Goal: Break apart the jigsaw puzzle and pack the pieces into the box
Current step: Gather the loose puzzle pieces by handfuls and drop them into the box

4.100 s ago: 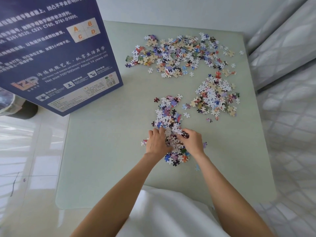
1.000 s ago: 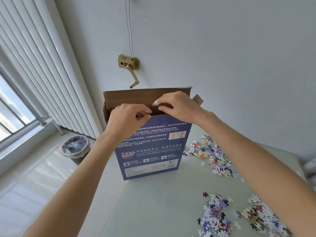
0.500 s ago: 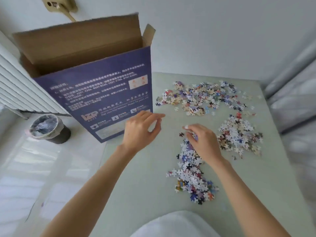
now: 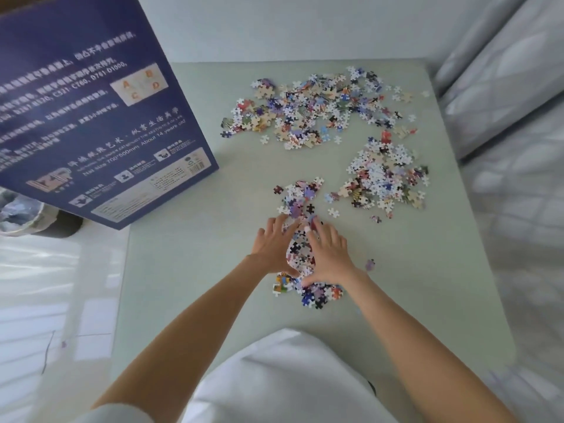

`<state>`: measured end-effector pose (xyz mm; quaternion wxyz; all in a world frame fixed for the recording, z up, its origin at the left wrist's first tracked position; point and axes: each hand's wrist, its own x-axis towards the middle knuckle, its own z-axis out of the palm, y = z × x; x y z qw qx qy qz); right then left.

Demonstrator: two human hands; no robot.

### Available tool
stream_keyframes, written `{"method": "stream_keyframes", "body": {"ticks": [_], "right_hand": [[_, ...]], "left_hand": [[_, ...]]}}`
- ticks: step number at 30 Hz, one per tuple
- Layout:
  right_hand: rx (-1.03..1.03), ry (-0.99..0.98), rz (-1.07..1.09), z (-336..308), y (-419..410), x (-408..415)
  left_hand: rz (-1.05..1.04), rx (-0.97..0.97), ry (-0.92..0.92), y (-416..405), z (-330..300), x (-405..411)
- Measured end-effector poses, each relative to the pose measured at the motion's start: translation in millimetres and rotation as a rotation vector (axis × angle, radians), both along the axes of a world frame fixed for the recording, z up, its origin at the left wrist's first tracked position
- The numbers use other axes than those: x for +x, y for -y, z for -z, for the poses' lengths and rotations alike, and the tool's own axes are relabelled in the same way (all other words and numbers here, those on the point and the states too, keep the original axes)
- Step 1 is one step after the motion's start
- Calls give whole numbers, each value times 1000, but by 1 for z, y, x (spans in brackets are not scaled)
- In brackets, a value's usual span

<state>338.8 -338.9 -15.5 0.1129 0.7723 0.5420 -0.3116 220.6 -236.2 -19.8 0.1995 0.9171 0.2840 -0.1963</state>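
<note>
A tall blue puzzle box (image 4: 91, 117) stands upright at the table's left edge; its top is out of view. Three heaps of loose jigsaw pieces lie on the pale green table (image 4: 183, 270): a wide far heap (image 4: 311, 111), a right heap (image 4: 384, 178) and a near strip (image 4: 300, 239). My left hand (image 4: 273, 245) and my right hand (image 4: 328, 254) lie flat on either side of the near strip, fingers spread, cupping pieces between them. Neither hand has lifted anything.
A bin with a plastic liner (image 4: 18, 215) stands on the glossy floor left of the table, under the box. Grey quilted bedding (image 4: 512, 148) runs along the table's right side. A single stray piece (image 4: 370, 264) lies right of my right hand.
One second ago both hands were up at the box's open top. They have come down to the near strip of pieces, and my view has tilted down to the table.
</note>
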Motion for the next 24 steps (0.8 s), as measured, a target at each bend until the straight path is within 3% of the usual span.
{"method": "stream_keyframes", "body": {"ticks": [8,13,24], "right_hand": [[189,-9,26,1,13,-14],[296,-47,147,1,12,-16],[271,-107,198,0,16,-21]], "left_hand": [[-19,-76,144,13,3,-15],[53,-61,103,23,3,-23],[-158,-176,244,21,-3,-24]]}}
